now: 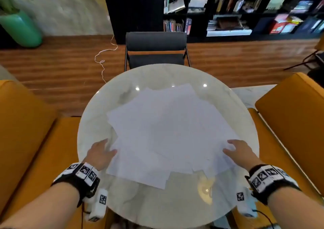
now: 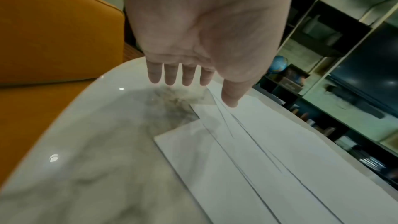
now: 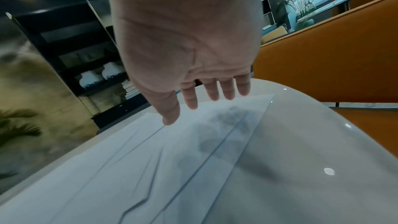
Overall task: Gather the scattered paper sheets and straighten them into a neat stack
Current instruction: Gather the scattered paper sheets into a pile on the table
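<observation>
Several white paper sheets (image 1: 163, 132) lie fanned and overlapping across the round white marble table (image 1: 98, 106). My left hand (image 1: 100, 152) hovers at the pile's left edge, fingers straight and spread, holding nothing. In the left wrist view that left hand (image 2: 193, 81) is above the table with its thumb over the sheets (image 2: 258, 151). My right hand (image 1: 236, 150) is at the pile's right edge, fingers straight, over the outermost sheets. The right wrist view shows the right hand (image 3: 193, 105) above the overlapping sheets (image 3: 150, 168), casting a shadow on them.
Orange armchairs (image 1: 26, 132) (image 1: 294, 116) flank the table on both sides. A dark grey chair (image 1: 156, 50) stands at the far side. Behind it is a black bookshelf (image 1: 228, 9). A green plant pot (image 1: 21, 29) stands at the far left.
</observation>
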A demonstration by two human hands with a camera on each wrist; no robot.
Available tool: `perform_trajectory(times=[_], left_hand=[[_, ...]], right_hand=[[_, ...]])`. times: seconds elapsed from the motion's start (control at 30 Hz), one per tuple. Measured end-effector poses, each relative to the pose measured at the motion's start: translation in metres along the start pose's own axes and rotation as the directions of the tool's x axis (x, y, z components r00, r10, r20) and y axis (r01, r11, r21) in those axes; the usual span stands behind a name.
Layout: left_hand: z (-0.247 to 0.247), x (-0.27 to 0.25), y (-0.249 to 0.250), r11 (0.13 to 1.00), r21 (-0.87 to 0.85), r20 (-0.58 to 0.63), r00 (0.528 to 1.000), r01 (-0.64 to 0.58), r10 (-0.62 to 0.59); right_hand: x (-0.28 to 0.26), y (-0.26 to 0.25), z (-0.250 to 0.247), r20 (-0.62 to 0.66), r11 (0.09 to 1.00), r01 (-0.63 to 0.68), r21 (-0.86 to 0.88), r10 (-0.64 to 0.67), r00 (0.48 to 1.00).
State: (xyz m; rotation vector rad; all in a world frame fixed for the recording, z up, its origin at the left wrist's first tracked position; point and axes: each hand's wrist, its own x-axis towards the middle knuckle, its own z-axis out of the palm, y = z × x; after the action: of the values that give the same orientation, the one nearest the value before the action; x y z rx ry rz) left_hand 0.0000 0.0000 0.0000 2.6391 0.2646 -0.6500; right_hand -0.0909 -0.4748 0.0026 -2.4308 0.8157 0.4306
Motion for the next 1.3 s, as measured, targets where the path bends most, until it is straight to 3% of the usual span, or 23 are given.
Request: perform_trajectory(times=[0.33, 0.57, 0.87, 0.93, 1.07, 1.3], left_hand=[[0.026, 0.025, 0.043, 0.967, -0.067, -0.15, 0.956, 0.244, -0.252], [0.038, 0.026, 0.069, 0.89, -0.254, -0.13, 0.898, 0.379, -0.42], [0.068, -0.002, 0.086, 0.896, -0.366, 0.065, 0.967, 0.251, -0.245], [0.062, 0.0, 0.086, 0.927, -0.313, 0.012, 0.976, 0.209, -0.216], [0.036, 0.029, 0.085, 0.99, -0.081, -0.206, 0.97, 0.114, -0.128], [-0.006, 0.102, 0.072, 0.984, -0.052, -0.141, 0.975, 0.168, -0.174]], right_hand=[[0.046, -0.005, -0.001, -0.19, 0.969, -0.205, -0.137, 0.177, 0.966], [0.052, -0.027, 0.01, -0.121, 0.963, -0.266, -0.037, 0.26, 0.958], [0.043, -0.047, 0.027, -0.058, 0.987, -0.155, -0.044, 0.153, 0.987], [0.046, -0.046, 0.02, -0.078, 0.985, -0.16, -0.065, 0.155, 0.985], [0.048, -0.043, 0.018, -0.137, 0.985, -0.161, -0.066, 0.151, 0.979], [0.05, -0.046, 0.026, -0.091, 0.997, -0.051, 0.064, 0.057, 0.994]])
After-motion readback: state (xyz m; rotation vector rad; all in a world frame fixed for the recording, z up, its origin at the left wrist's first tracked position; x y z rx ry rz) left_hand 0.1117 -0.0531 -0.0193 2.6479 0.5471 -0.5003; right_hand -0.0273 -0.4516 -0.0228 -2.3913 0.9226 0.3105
